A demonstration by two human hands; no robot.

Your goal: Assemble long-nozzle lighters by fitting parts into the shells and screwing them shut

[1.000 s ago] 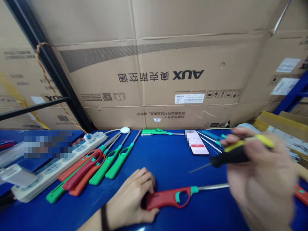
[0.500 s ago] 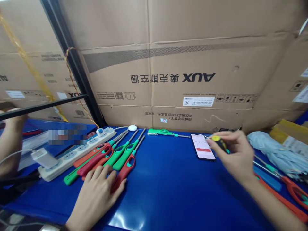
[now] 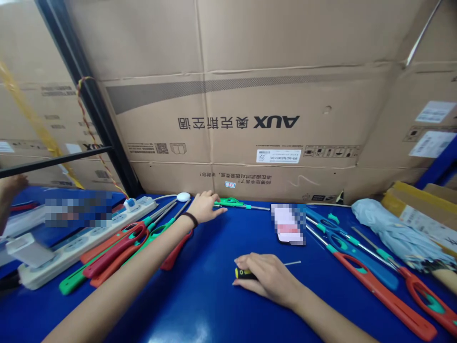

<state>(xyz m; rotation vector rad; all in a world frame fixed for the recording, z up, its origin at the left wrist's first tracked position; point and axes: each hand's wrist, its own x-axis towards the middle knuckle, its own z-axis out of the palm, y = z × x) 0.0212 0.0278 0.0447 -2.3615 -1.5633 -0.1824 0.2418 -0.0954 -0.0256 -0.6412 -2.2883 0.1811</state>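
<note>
Green lighter (image 3: 231,202) at the far edge of the blue table (image 3: 221,295), just before the cardboard box (image 3: 228,124), thin metal nozzle pointing right. Left hand (image 3: 204,207) stretched out to its handle end, fingers loosely curled over the grip and touching it; whether closed around it, impossible to tell from here. Right hand (image 3: 268,277) flat on the table nearer the body, fingers loosely closed over a screwdriver (image 3: 242,273), yellow-black handle poking out left, thin shaft showing to the right.

Probably best to take the lighter by the thick handle, not the nozzle, and lift clear before drawing back. Row of red and green lighters (image 3: 121,243) lying right under the left forearm, so an arm kept high should avoid sweeping them. Phone (image 3: 288,224) near the nozzle tip; better to swing the nozzle away from it. Screwdriver best kept pinned so as not to roll. More lighters (image 3: 360,267) and a folded umbrella (image 3: 396,236) to the right.
</note>
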